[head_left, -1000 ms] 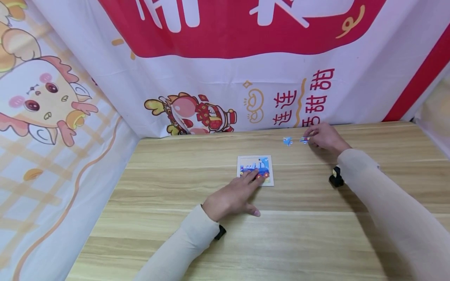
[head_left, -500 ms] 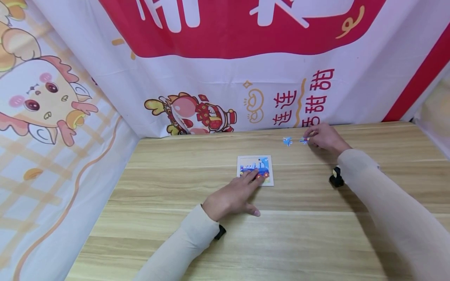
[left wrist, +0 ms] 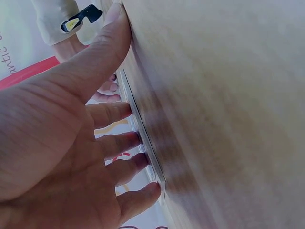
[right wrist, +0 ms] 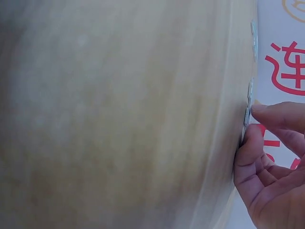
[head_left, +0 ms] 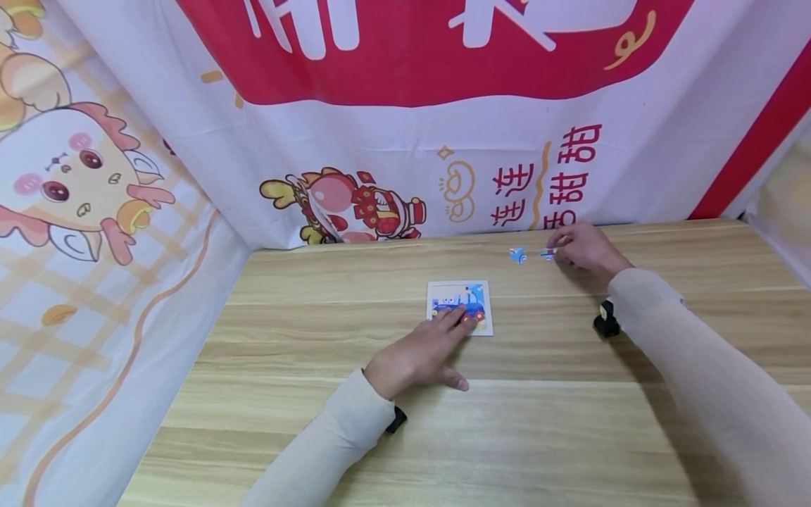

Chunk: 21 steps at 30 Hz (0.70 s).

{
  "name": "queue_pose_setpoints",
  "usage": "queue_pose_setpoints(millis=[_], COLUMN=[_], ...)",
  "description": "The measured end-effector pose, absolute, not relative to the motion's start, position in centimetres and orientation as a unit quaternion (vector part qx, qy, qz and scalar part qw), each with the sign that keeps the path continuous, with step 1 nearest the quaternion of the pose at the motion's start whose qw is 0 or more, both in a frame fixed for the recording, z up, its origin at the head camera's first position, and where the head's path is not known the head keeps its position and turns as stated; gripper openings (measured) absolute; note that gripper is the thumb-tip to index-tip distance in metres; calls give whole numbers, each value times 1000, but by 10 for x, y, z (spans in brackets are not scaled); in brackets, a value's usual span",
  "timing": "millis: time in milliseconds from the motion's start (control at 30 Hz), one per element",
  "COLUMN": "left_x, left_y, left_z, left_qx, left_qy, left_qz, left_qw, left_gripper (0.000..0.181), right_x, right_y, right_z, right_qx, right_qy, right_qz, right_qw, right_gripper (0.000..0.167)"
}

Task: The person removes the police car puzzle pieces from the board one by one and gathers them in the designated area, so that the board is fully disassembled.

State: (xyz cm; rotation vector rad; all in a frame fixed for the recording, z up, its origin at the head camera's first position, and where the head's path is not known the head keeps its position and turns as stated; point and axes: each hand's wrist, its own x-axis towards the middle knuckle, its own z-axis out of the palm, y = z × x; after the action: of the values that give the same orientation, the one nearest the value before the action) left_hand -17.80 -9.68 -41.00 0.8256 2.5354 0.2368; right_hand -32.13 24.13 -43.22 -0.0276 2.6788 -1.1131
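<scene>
A small square jigsaw puzzle in a white frame [head_left: 487, 328], picturing a blue vehicle, lies flat on the wooden table. My left hand [head_left: 421, 352] rests its fingertips on the picture's lower part, fingers fairly straight and thumb spread to the side; in the left wrist view the fingers [left wrist: 116, 145] touch the thin board. Near the table's back edge my right hand [head_left: 586, 248] pinches a puzzle piece [head_left: 546, 253] at its edge, the piece lying on the tabletop. In the right wrist view two fingertips of the right hand [right wrist: 271, 157] meet at that piece [right wrist: 249, 102].
Another loose blue puzzle piece [head_left: 518, 255] lies just left of the pinched one. The wooden table [head_left: 538, 422] ends at a printed white and red cloth [head_left: 393, 127] behind, and a patterned cloth [head_left: 95, 296] hangs on the left. Black camera mounts [head_left: 606, 320] sit at the wrists.
</scene>
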Motion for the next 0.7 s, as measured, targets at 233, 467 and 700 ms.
queue_pose_setpoints(millis=[233,467,700], left_x=[-178,-177,-177], left_y=[-96,-95,-91], left_z=[-411,-409,-404], left_qx=[299,293,314], left_qy=[923,925,921], left_qz=[83,83,74], left_qw=[229,227,218], left_gripper=[105,105,105], right_x=[-315,-305,-301], right_y=[236,212,183], right_z=[-423,-411,-412], right_qx=[-39,-106,-199], right_qy=[922,923,907], right_qz=[-370,-352,-357], right_qw=[105,111,98], right_gripper=[25,27,24])
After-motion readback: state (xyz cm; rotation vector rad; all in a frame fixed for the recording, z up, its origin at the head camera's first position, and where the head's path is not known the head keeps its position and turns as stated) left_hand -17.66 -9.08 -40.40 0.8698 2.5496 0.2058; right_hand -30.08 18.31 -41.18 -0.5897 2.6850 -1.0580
